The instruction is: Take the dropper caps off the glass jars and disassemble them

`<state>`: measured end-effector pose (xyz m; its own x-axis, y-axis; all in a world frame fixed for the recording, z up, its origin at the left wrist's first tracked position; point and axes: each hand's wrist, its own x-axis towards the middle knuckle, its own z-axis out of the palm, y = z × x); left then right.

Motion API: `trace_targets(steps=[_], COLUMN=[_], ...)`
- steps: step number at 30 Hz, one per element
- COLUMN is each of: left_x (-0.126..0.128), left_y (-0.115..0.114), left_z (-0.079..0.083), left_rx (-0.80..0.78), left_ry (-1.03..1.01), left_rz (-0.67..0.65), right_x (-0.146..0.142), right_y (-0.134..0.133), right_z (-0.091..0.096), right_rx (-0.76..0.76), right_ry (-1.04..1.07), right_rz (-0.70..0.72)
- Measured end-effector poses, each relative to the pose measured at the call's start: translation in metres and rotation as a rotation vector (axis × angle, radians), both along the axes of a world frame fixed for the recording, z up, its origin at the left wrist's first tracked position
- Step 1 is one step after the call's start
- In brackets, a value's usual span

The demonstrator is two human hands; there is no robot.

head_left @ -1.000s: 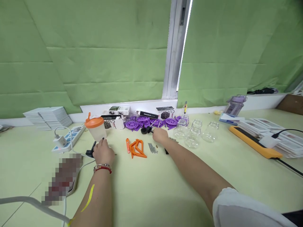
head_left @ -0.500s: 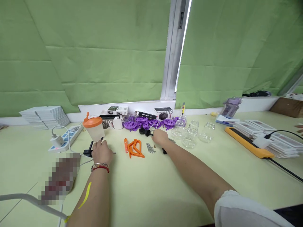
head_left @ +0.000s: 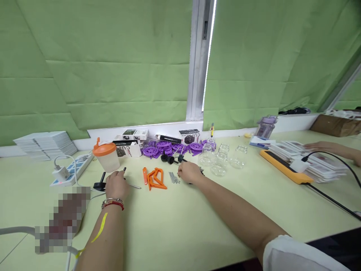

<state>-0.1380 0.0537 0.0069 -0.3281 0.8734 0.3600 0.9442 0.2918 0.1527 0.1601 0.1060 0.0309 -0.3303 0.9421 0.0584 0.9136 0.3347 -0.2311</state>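
Observation:
My left hand (head_left: 116, 185) is closed over a black part with a thin metal rod (head_left: 135, 186) that sticks out to the right; most of it is hidden. Left of that hand lies a black plastic piece (head_left: 99, 185) with an upright post. My right hand (head_left: 190, 172) is on the table with its fingertips pinched just right of a row of small screws (head_left: 173, 178); what they hold, if anything, is hidden. Between both hands lie an orange frame (head_left: 156, 178) and an orange strip (head_left: 144, 175). Black knob-like parts (head_left: 170, 159) with metal rods lie behind the right hand.
Purple wheel-shaped parts (head_left: 164, 148) and cardboard boxes (head_left: 126, 149) line the wall. An orange-lidded cup (head_left: 108, 158), a power strip (head_left: 76, 171), several glass jars (head_left: 219, 165) and a yellow-black power strip (head_left: 282, 167) stand around. Another person's hand (head_left: 321, 146) touches white cards at right.
My right hand has moved toward me, from the black rodded parts down beside the screws. The left hand stays over its part, more rod now showing. Another person's hand has reached onto the cards.

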Motion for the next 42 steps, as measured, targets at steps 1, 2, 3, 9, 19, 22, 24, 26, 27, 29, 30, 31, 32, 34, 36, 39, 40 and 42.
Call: trace_targets(steps=[1, 2, 3, 9, 19, 22, 24, 26, 27, 29, 30, 31, 32, 34, 36, 39, 40, 42], left_x=[0.001, 0.001, 0.001, -0.001, 0.026, 0.048, 0.064, 0.078, 0.084, 0.094, 0.098, 0.101, 0.103, 0.106, 0.106, 0.104, 0.104, 0.103], left_y=[0.000, -0.001, -0.001, 0.001, -0.012, -0.021, -0.027, -0.035, -0.039, -0.046, -0.049, -0.051, -0.052, -0.053, -0.051, -0.044, -0.041, -0.038], left_z=[0.001, 0.001, 0.001, -0.001, 0.033, 0.039, 0.041, 0.044, 0.046, 0.051, 0.053, 0.054, 0.055, 0.054, 0.049, 0.035, 0.031, 0.024], left_rx=[0.001, -0.006, -0.019, -0.024, 0.201, 0.143, 0.065, -0.027, -0.087, -0.194, -0.242, -0.282, -0.316, -0.374, -0.439, -0.577, -0.616, -0.663], left_ry=[0.002, 0.000, -0.011, -0.122, -0.158, -0.331, -0.437, -0.577, -0.647, -0.764, -0.812, -0.856, -0.899, -0.994, -1.093, -1.257, -1.310, -1.395], left_rz=[0.010, 0.016, 0.021, -0.050, -0.158, -0.369, -0.567, -0.675, -0.712, -0.752, -0.753, -0.741, -0.717, -0.667, -0.612, -0.442, -0.374, -0.271], right_x=[-0.002, -0.005, -0.007, -0.015, 0.010, 0.022, 0.029, 0.034, 0.036, 0.038, 0.039, 0.039, 0.038, 0.037, 0.034, 0.029, 0.027, 0.024], right_y=[-0.001, -0.001, -0.001, 0.000, -0.020, -0.039, -0.054, -0.068, -0.074, -0.082, -0.084, -0.085, -0.085, -0.083, -0.081, -0.079, -0.079, -0.078], right_z=[0.000, -0.001, -0.001, -0.006, 0.012, 0.012, 0.011, 0.010, 0.010, 0.009, 0.008, 0.007, 0.006, 0.003, -0.002, -0.012, -0.016, -0.024], right_rx=[0.000, -0.005, -0.014, -0.026, -0.062, -0.138, -0.197, -0.249, -0.274, -0.320, -0.341, -0.356, -0.362, -0.366, -0.397, -0.483, -0.503, -0.520], right_ry=[-0.015, -0.031, -0.046, -0.084, 0.326, 0.728, 0.991, 1.187, 1.253, 1.344, 1.370, 1.388, 1.404, 1.433, 1.450, 1.436, 1.415, 1.367], right_rz=[-0.011, -0.024, -0.039, -0.065, 0.002, 0.078, 0.129, 0.167, 0.180, 0.190, 0.189, 0.182, 0.171, 0.142, 0.126, 0.091, 0.063, -0.009])
